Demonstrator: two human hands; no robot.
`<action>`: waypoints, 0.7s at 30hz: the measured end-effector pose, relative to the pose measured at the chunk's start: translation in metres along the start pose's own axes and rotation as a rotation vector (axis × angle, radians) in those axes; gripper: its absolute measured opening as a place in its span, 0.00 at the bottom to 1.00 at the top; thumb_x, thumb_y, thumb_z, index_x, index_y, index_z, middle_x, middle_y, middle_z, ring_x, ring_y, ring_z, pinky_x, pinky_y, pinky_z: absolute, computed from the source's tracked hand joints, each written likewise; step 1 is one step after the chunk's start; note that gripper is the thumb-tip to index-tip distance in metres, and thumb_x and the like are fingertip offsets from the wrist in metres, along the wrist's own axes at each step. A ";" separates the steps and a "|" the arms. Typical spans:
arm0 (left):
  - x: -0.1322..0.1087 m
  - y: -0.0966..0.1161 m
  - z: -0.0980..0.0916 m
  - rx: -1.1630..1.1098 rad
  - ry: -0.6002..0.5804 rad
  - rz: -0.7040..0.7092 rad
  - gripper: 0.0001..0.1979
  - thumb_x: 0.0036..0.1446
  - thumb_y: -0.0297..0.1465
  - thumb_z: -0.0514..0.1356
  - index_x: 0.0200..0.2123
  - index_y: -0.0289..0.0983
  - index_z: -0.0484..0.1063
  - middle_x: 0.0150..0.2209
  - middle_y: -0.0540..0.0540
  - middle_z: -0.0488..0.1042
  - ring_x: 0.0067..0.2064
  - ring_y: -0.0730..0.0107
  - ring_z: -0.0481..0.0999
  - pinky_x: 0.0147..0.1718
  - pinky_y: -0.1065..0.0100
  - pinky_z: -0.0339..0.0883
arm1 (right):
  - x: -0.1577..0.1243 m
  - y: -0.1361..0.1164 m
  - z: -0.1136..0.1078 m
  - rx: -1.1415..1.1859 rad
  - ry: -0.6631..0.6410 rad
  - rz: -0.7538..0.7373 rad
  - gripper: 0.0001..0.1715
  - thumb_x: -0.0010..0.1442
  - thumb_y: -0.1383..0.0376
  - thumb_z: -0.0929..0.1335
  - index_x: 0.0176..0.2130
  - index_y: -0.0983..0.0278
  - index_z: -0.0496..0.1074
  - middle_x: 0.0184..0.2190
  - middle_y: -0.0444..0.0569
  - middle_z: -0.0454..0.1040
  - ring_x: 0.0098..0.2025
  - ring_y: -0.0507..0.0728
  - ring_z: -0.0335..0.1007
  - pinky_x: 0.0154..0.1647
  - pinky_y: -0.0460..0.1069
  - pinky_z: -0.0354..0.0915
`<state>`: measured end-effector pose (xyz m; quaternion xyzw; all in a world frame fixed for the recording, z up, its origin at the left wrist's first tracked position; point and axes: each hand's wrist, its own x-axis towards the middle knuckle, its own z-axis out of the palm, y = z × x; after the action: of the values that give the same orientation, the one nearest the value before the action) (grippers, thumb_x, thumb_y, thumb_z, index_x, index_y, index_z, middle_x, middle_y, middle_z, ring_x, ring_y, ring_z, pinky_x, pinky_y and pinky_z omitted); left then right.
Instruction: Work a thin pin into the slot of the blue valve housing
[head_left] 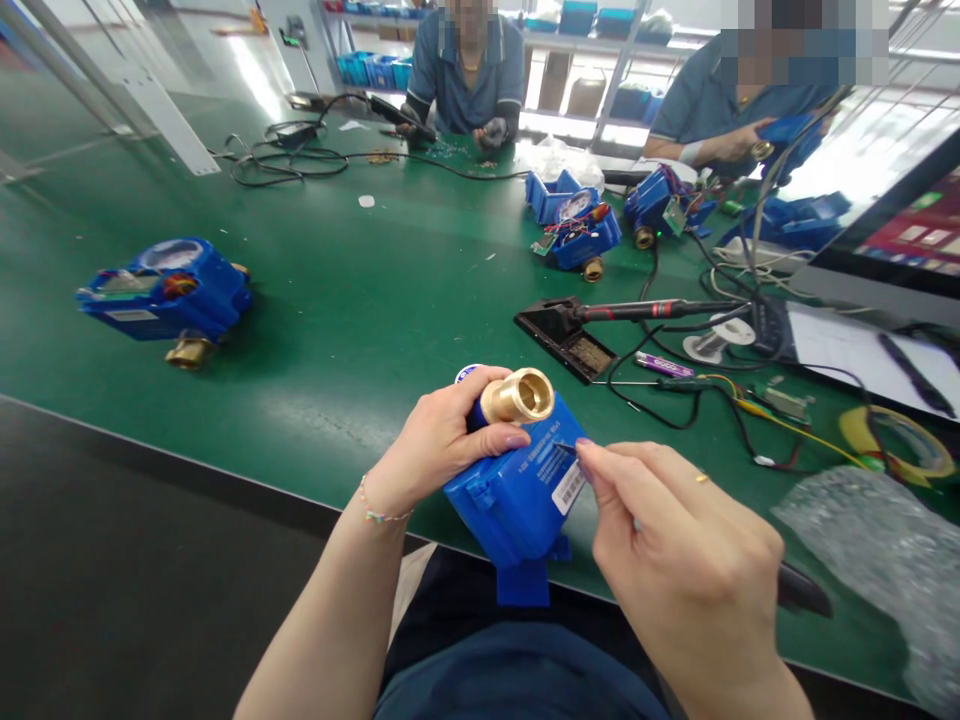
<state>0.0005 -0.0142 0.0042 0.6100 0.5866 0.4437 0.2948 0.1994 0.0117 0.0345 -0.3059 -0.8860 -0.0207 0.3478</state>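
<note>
My left hand grips a blue water meter by its brass threaded fitting, holding it tilted above the front edge of the green table. My right hand pinches a thin pointed tool whose tip touches the meter's side next to a white barcode label. A dark handle end sticks out behind my right hand.
Another blue meter lies at the left. Opened meters with wires sit across the table. A soldering iron on its stand, a solder spool, tape roll, bubble wrap and a monitor crowd the right. Two people work opposite.
</note>
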 end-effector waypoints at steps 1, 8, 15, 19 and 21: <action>0.000 0.000 0.000 -0.001 0.001 0.001 0.28 0.51 0.54 0.57 0.47 0.41 0.66 0.42 0.49 0.72 0.40 0.64 0.70 0.39 0.67 0.60 | 0.000 0.000 0.000 0.001 -0.001 -0.004 0.12 0.53 0.78 0.66 0.36 0.67 0.74 0.29 0.46 0.75 0.31 0.52 0.70 0.33 0.47 0.63; 0.001 0.002 0.001 0.012 0.003 -0.023 0.29 0.51 0.55 0.57 0.46 0.40 0.66 0.41 0.48 0.73 0.40 0.62 0.71 0.38 0.66 0.60 | -0.001 0.002 0.002 -0.007 0.012 -0.001 0.11 0.53 0.78 0.66 0.36 0.67 0.74 0.29 0.46 0.75 0.31 0.52 0.70 0.32 0.47 0.62; 0.001 0.004 0.001 0.003 0.005 -0.029 0.28 0.51 0.54 0.57 0.46 0.40 0.66 0.42 0.48 0.73 0.40 0.62 0.71 0.39 0.66 0.61 | -0.001 0.001 0.002 -0.012 0.026 0.012 0.13 0.51 0.80 0.66 0.35 0.67 0.75 0.29 0.46 0.75 0.31 0.53 0.70 0.32 0.48 0.62; 0.001 0.003 0.001 0.009 0.016 -0.012 0.27 0.52 0.54 0.57 0.46 0.40 0.66 0.42 0.49 0.73 0.40 0.63 0.71 0.38 0.66 0.61 | 0.000 0.000 0.002 -0.014 0.016 0.013 0.12 0.52 0.78 0.66 0.35 0.67 0.75 0.28 0.45 0.75 0.30 0.53 0.70 0.32 0.47 0.62; 0.002 0.002 0.001 0.007 0.009 -0.009 0.27 0.52 0.53 0.57 0.47 0.41 0.66 0.43 0.49 0.73 0.40 0.64 0.71 0.38 0.67 0.60 | 0.001 -0.001 0.002 -0.015 0.017 0.006 0.12 0.52 0.78 0.66 0.35 0.67 0.75 0.28 0.45 0.75 0.30 0.53 0.70 0.31 0.48 0.62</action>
<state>0.0024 -0.0126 0.0057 0.6066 0.5922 0.4428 0.2920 0.1972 0.0122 0.0334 -0.3108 -0.8820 -0.0292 0.3530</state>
